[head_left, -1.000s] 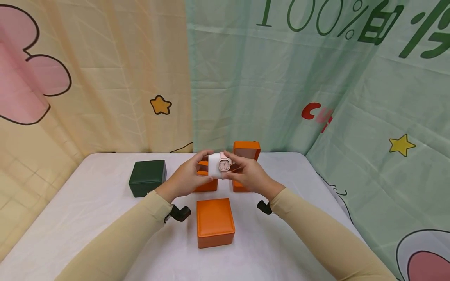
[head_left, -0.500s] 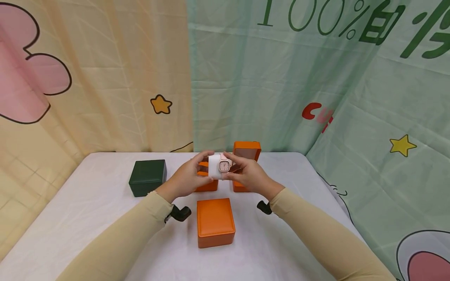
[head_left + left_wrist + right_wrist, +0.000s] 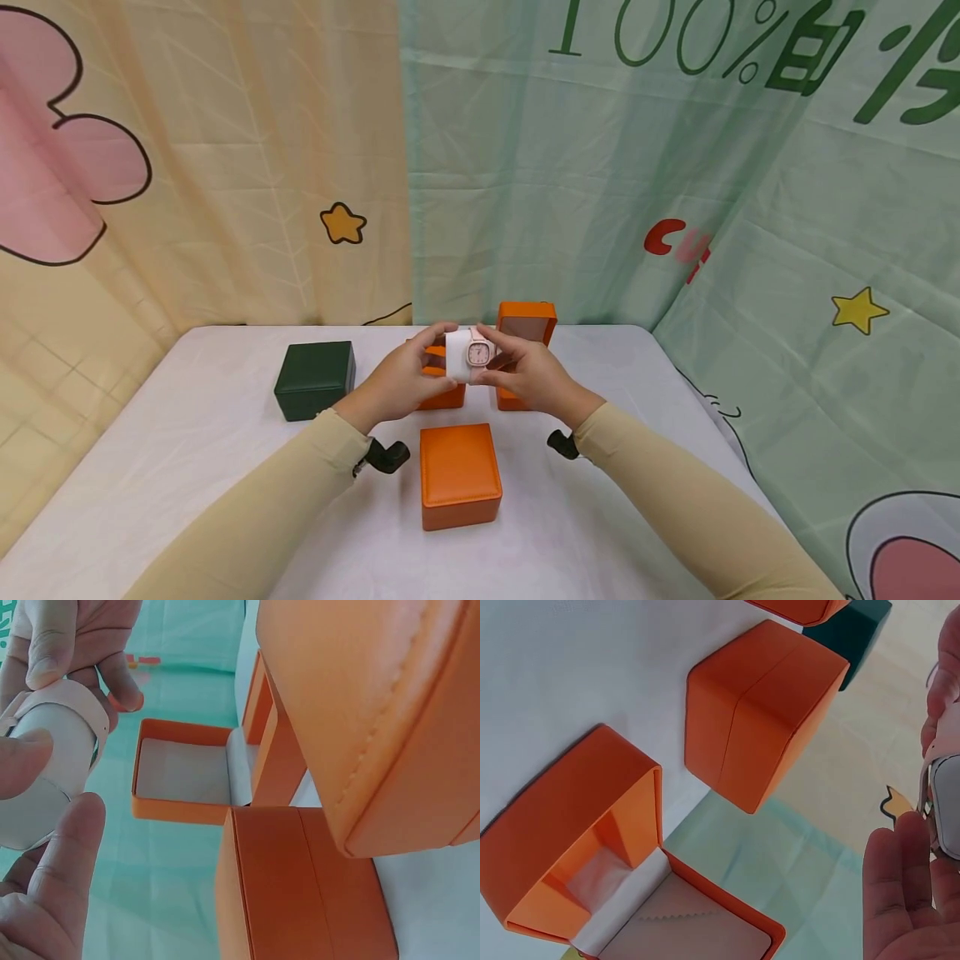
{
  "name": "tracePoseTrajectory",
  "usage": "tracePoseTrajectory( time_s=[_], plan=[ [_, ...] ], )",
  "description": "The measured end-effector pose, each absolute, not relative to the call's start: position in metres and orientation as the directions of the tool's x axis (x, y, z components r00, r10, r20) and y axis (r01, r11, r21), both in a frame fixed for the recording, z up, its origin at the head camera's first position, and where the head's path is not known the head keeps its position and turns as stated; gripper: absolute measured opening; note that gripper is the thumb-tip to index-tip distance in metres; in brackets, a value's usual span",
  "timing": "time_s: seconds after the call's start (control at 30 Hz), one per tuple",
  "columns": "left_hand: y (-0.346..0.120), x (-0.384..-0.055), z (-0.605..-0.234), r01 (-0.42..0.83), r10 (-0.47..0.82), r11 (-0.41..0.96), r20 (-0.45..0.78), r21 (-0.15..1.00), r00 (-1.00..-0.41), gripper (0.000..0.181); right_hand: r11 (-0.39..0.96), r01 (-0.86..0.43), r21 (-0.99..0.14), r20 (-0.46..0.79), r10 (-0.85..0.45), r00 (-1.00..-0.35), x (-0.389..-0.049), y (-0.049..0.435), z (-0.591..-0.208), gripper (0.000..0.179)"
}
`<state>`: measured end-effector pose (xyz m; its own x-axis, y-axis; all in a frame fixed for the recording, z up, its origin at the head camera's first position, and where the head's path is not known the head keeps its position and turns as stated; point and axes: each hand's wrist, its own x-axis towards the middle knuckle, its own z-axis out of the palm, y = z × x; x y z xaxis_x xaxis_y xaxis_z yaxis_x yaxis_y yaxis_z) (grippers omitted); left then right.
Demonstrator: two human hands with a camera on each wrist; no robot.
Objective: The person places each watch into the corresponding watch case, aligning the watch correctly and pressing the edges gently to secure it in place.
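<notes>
A wristwatch (image 3: pixel 477 354) with a pink strap and a squarish case is wrapped around a white cushion (image 3: pixel 455 358), held up above the back of the table. My left hand (image 3: pixel 396 380) grips the cushion's left end between thumb and fingers. From the other side, my right hand (image 3: pixel 538 372) pinches the watch at its strap, thumb below and fingers above. The left wrist view shows the cushion (image 3: pixel 56 742) between both hands, the strap around its far end. Only part of the watch (image 3: pixel 946 799) shows in the right wrist view.
An open orange box (image 3: pixel 527 320) stands behind my right hand, its lid raised. A closed orange box (image 3: pixel 442 400) is partly hidden behind my left hand. Another closed orange box (image 3: pixel 460 475) sits nearer me; a dark green box (image 3: pixel 315 379) stands at the left.
</notes>
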<state>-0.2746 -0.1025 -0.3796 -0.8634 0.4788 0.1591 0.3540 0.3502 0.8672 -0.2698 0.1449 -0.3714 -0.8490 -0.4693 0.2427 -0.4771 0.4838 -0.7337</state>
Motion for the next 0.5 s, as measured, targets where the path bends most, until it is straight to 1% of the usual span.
tracePoseTrajectory(
  time_s=[0.3,0.5],
  plan=[
    [-0.1038,-0.2749,-0.3788,0.349,0.482,0.389,0.134,0.853,-0.866,0.082,0.484,-0.475,-0.735,0.242,-0.467,-0.85,-0.2686,0.1444,-0.3751,0.079],
    [-0.1023,-0.2733,-0.3791,0.35,0.473,0.414,0.13,0.84,-0.871,0.08,0.467,-0.507,-0.724,0.269,-0.487,-0.831,-0.2693,0.1415,-0.3756,0.078]
  ],
)
